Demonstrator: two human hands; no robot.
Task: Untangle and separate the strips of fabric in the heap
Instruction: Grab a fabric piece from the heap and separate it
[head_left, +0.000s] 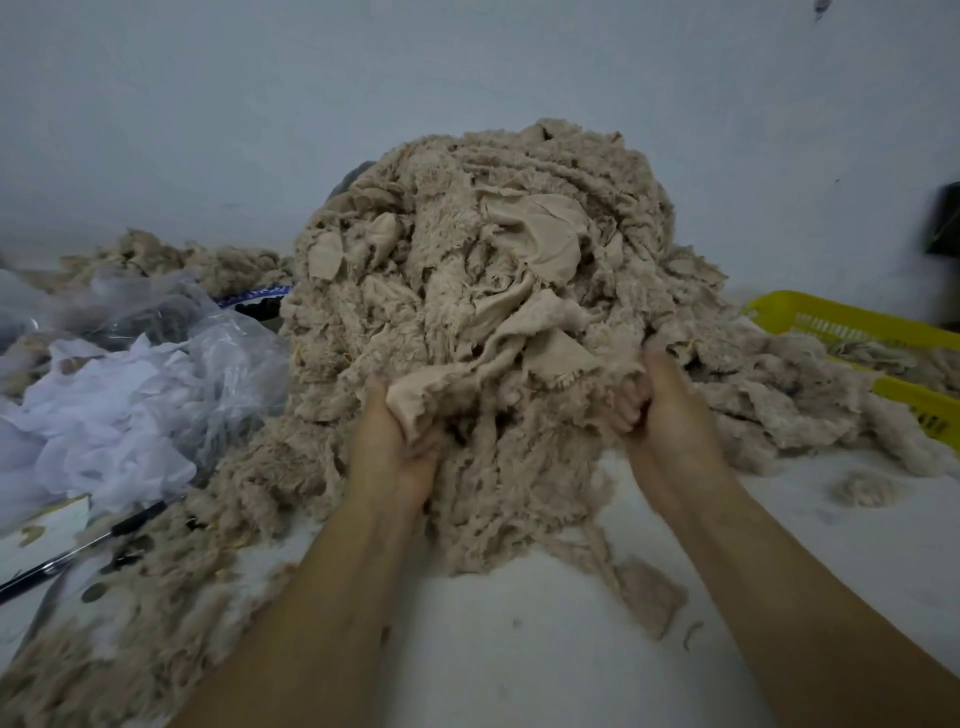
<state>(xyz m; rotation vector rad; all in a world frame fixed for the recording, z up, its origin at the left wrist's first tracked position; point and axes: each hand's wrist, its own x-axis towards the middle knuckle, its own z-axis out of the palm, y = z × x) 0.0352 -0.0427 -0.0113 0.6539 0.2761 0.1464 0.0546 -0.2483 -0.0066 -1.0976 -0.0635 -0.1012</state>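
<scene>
Two bare forearms come in from the bottom over the white tabletop (519, 665). The left hand (395, 447) has its fingers curled round the edge of a smooth beige strip (415, 397) at the heap's front. The right hand (667, 410) is closed too, fingers dug into fuzzy strips at the front right of the heap (493, 249). The hands are apart, with hanging tangled fabric between them.

One big heap of beige fuzzy fabric strips rises directly beyond and above both hands. Its lower fringe spills onto the tabletop between the wrists and out to the left of the left forearm. The number of strips can't be counted.

Right of the right forearm there is one loose flat scrap (649, 592). Further right sits one small fluff clump (857, 488).

Left of the left hand lies one black pen-like tool (78, 551). Beyond it is clear plastic bagging (228, 364) holding crumpled white fabric (104, 426); the bag count is unclear.

Right of the right hand and further back is one yellow slotted plastic basket (831, 319) with beige fuzzy fabric inside and spilling over its near rim.

Far left, behind the bags, a second, smaller beige pile (182, 260) sits against the grey wall (260, 104).
</scene>
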